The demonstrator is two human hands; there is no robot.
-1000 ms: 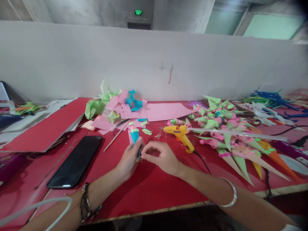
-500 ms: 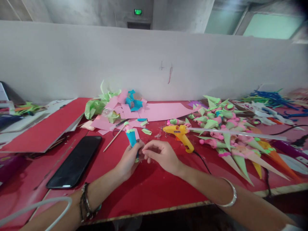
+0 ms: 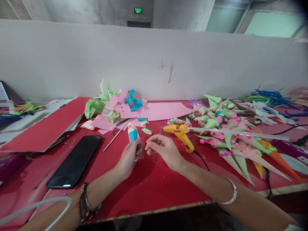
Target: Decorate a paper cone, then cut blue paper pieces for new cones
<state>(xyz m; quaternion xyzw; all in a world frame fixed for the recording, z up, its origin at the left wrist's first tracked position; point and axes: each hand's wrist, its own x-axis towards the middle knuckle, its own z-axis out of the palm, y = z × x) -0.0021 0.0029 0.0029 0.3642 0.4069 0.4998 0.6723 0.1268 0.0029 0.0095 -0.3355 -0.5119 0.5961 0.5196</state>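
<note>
Gripping a small blue paper cone [image 3: 132, 134] with a pink-and-green top in the left hand [image 3: 128, 157], top tilted up and away. Just beside it, the right hand [image 3: 165, 149] – fingers loosely curled, low over the red tabletop [image 3: 149, 189]. Just past that hand, a yellow plastic glue gun [image 3: 180, 133] – and further right, a heap of green and pink paper cones [image 3: 223, 128]. Off to the left, a flat black smartphone [image 3: 74, 160] and a thin wooden stick [image 3: 115, 136].
</note>
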